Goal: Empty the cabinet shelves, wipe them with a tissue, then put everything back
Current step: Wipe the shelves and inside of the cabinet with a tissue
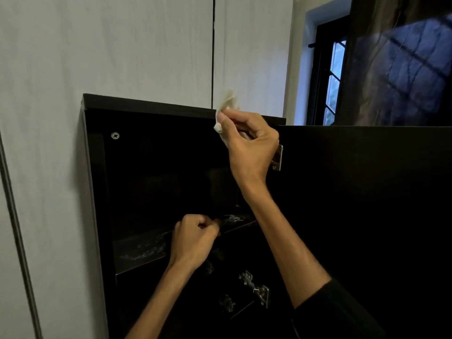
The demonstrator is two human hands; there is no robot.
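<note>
At the open front of a tall dark wooden cabinet (97, 167) set against a pale wall, I watch both bare hands work inside. My right hand (249, 143) is raised near the top panel, fingers curled and pinching a crumpled white tissue (226, 106) that sticks up past the cabinet's upper edge. My left hand (193, 238) sits lower, fingers curled tight at the dusty dark upper shelf (141, 248); what it holds, if anything, I cannot tell. That shelf runs left to right, directly below the tissue, smeared with pale dust. I judge the tissue hand must drop straight down to wipe it, the left hand being nearer but tissueless. Silver hinges (256, 287) gleam beside the opened door (367, 192).
</note>
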